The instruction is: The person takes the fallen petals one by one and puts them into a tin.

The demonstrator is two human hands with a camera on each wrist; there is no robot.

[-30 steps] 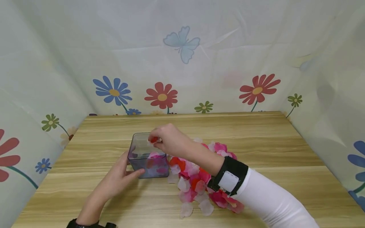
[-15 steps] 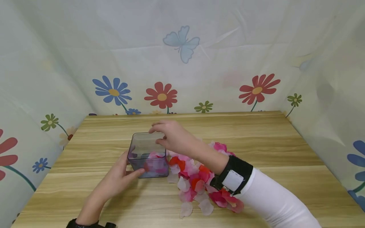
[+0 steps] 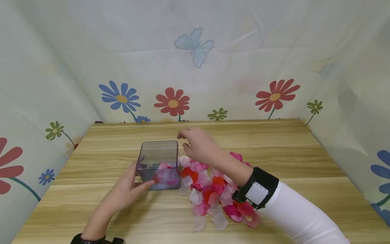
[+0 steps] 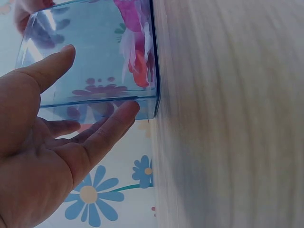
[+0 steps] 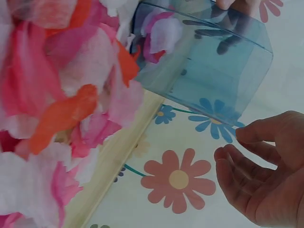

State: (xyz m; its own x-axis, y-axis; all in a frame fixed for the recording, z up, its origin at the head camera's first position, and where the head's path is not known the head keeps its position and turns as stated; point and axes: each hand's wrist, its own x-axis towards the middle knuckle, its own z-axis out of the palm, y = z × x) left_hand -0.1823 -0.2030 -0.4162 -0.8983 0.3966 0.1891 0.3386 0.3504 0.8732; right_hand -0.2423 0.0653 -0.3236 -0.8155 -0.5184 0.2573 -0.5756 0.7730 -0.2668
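Note:
My left hand holds a see-through, blue-grey plastic box by its near left corner, thumb on the front and fingers along the left side. The left wrist view shows that hand spread around the edge of the box. Pink, white and red artificial petals lie in the bottom of the box. My right hand hovers just right of the box rim, over the far side of the petal pile. In the right wrist view, that hand has loosely bent fingers with nothing between them.
A loose pile of pink, white and red petals spreads on the wooden table right of the box, partly under the right forearm. Behind and at both sides hangs a white cloth printed with flowers and a butterfly.
A second ago my right hand held a red and white petal over the box. It has let go and moved right, off the opening. The left hand and box stay put.

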